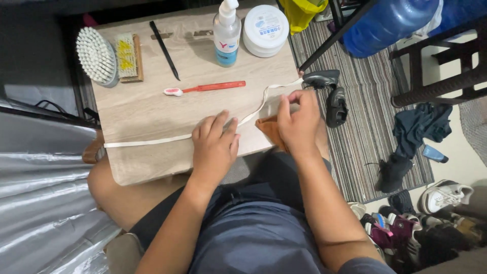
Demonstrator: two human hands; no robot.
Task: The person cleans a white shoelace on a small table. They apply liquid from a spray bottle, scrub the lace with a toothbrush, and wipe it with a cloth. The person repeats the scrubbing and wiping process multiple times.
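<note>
Pressing flat on a white shoelace [152, 140] across the counter [147, 109], left hand [215, 144] open, right hand [299, 119] pinching lace over brown cloth [268, 129], capped spray bottle [227, 35] beside lidded white tub [266, 30], contents unseen

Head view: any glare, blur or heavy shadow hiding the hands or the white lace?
Head view: even indoor light, no glare on the wooden board; left hand, right hand and white lace are sharp, with soft shadows only; top-left corner is dark, and the frame edges bend slightly.
</note>
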